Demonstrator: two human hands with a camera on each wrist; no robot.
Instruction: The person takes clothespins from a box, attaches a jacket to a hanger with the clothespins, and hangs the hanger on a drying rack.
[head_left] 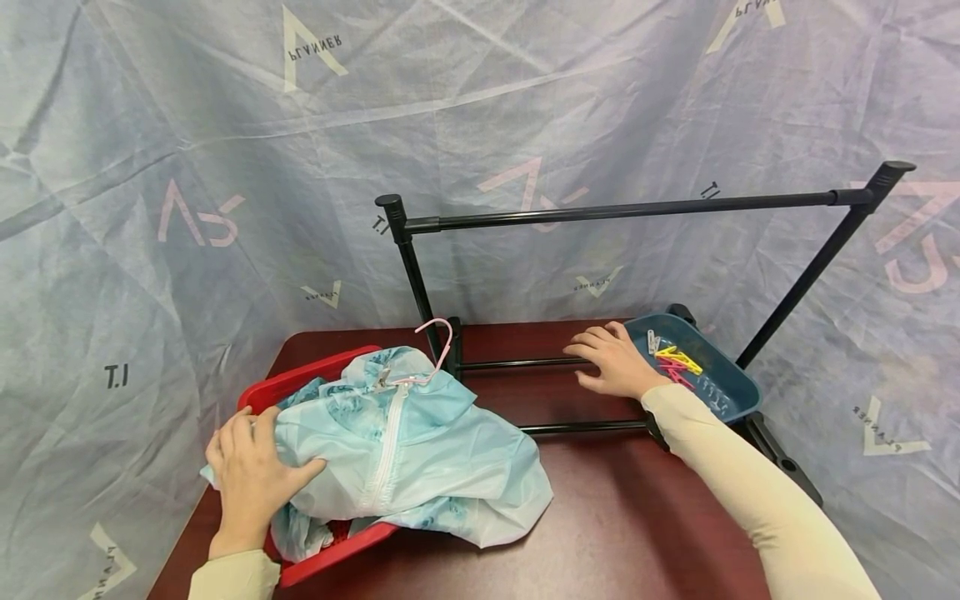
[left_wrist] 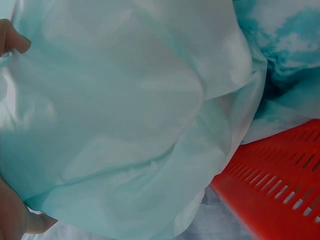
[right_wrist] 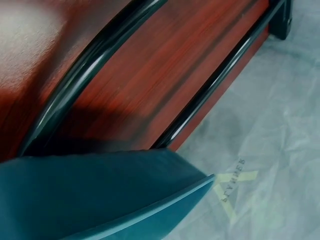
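Lower left: jacket (head_left: 480, 458), touched by splayed left hand (head_left: 251, 467); right hand (head_left: 615, 360) empty, relaxed. Arranging was presumably underway; hanger (head_left: 450, 340) grip was seemingly required.

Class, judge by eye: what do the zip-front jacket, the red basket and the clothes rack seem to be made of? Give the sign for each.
Zip-front jacket: probably thin synthetic fabric, faintly glossy; it creases softly and catches light.
Red basket: apparently moulded plastic, smooth; its wall has regular slots.
Clothes rack: likely painted metal tubing, glossy black, with bright highlights along the bars.
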